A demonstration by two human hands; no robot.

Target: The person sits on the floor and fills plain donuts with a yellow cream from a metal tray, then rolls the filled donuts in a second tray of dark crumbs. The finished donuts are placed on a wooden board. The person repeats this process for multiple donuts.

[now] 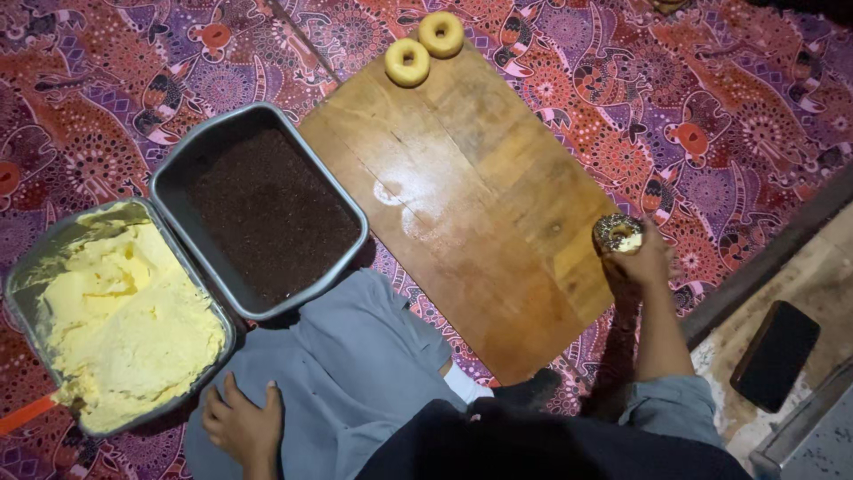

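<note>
My right hand [647,260] holds a doughnut [617,233] topped with dark sprinkles and pale cream, at the right edge of a wooden board [471,196]. Two plain doughnuts [407,61] [441,34] lie at the board's far end. My left hand [242,425] rests flat on my grey trouser leg, fingers apart, just below a metal tray of yellow cream [120,316]. Beside that tray stands a grey metal tray [178,173] filled with dark chocolate sprinkles.
A patterned red and purple cloth [711,98] covers the floor under everything. An orange-handled tool [27,413] sticks out of the cream tray. A dark phone [775,354] lies on bare floor at the right, next to a metal edge.
</note>
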